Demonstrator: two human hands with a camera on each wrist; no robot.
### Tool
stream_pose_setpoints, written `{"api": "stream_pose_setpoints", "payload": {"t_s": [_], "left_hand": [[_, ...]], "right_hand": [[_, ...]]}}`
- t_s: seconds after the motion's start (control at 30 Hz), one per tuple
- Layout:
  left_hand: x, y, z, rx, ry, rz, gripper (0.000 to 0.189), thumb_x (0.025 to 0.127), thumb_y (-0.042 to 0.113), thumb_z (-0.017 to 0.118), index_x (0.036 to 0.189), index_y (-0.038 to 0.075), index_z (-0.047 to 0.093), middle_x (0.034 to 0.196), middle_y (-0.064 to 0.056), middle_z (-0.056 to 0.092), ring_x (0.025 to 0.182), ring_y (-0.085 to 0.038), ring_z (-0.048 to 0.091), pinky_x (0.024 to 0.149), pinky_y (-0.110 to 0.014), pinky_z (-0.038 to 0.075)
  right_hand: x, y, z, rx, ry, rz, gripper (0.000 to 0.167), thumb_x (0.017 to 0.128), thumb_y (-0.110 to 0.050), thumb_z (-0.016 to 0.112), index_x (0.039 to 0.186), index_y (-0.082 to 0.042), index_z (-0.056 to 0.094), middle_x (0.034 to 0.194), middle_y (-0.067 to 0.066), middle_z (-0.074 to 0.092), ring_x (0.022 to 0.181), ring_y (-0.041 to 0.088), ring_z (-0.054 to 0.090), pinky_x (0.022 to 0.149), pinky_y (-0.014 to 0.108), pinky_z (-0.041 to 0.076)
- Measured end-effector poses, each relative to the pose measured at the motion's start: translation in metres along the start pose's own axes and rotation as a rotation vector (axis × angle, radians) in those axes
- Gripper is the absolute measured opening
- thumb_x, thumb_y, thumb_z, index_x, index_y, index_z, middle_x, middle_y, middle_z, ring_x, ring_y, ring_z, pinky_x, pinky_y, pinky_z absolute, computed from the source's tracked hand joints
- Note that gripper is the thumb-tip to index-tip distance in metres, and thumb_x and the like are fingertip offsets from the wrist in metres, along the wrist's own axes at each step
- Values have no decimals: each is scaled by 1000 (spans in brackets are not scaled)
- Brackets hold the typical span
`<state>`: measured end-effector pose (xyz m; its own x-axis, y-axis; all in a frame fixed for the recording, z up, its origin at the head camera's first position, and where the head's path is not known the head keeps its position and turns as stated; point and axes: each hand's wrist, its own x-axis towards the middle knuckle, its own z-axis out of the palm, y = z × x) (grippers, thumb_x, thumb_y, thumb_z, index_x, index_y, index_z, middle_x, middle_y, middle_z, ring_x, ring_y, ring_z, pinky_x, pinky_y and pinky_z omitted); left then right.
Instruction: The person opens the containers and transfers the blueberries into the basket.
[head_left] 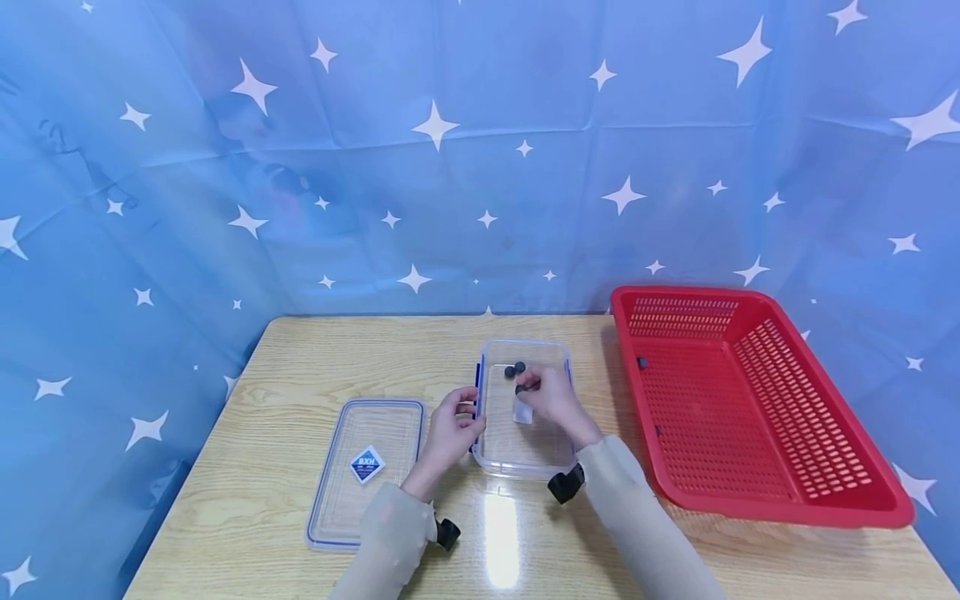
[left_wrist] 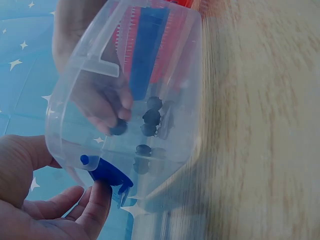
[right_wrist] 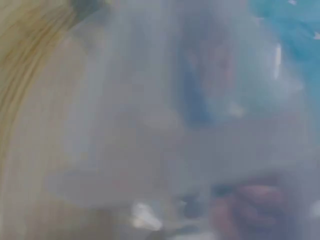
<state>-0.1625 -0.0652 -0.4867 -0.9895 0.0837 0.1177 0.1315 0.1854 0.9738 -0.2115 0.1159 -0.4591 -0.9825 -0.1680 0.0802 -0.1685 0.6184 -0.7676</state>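
A clear plastic box (head_left: pixel 495 458) with blue side latches stands uncovered on the table. My left hand (head_left: pixel 452 429) holds its left side, with fingertips against a blue latch (left_wrist: pixel 111 172) in the left wrist view. Inside the box, my right hand (head_left: pixel 553 395) pinches a small black round piece (left_wrist: pixel 119 126). Other black round pieces (head_left: pixel 514 369) lie on the box floor near the back. A small whitish piece (head_left: pixel 522 412) lies just below the right fingertips. The right wrist view is blurred, mostly filled by the box wall (right_wrist: pixel 125 125).
A clear lid (head_left: pixel 337 508) with a blue seal and a blue-white label lies left of the box. At the right stands a large red basket (head_left: pixel 780 512), with small dark bits at its left side. A blue star-patterned curtain (head_left: pixel 487 183) hangs behind the wooden table (head_left: pixel 247 467).
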Motion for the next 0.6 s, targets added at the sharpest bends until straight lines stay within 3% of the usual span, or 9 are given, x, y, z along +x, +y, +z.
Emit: {"api": "stream_pose_setpoints", "payload": {"t_s": [0.17,0.3,0.43,0.6], "left_hand": [[-1,3,0,9,-4,-7,43,80,-10,61,121,-14,49,116,-26,55,99,-36,56,79,-31,55],[-5,19,-1,-7,-14,-11,43,80,-13,59,120,-18,47,116,-32,52,100,-43,54,82,-42,54],[-10,37,-4,-18,-25,-21,42,80,-14,57,120,-20,45,116,-34,51,102,-46,53,84,-46,53],[-12,42,-5,-13,-23,-28,41,80,-13,57,119,-20,46,117,-34,51,102,-45,52,85,-47,52]], "right_hand": [[-1,-6,-16,61,14,-5,11,76,5,67,87,4,65,78,10,64,72,19,59,62,23,49],[-2,-11,-31,77,47,-48,13,76,5,68,89,4,65,79,12,64,72,21,59,59,20,48],[-5,-17,-47,106,69,-81,14,78,7,67,91,7,63,82,16,64,75,26,60,63,22,49],[-11,-21,-66,82,90,-83,14,81,2,67,94,4,64,85,15,65,79,26,61,66,27,53]]}}
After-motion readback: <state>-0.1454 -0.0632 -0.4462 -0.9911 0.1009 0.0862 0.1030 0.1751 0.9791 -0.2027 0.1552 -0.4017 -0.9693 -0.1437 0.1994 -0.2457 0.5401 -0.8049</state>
